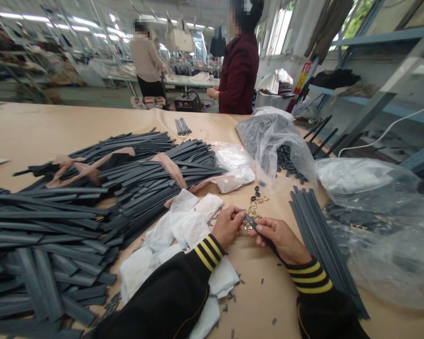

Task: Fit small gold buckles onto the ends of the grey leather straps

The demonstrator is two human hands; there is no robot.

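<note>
My left hand [228,226] pinches a small gold metal buckle [248,228] over the brown paper-covered table [28,132]. My right hand [281,239] holds the end of a dark grey strap [251,221], whose tip meets the buckle between both hands. Several more gold buckles and dark loops [257,197] lie loose just beyond my fingers. A neat stack of dark straps [321,235] lies to the right of my right hand.
A big heap of dark straps [92,202] fills the left half of the table. White plastic wrappers [183,226] lie under my left forearm. Clear bags [275,146] with small dark parts sit at right. Two people stand beyond the table's far edge.
</note>
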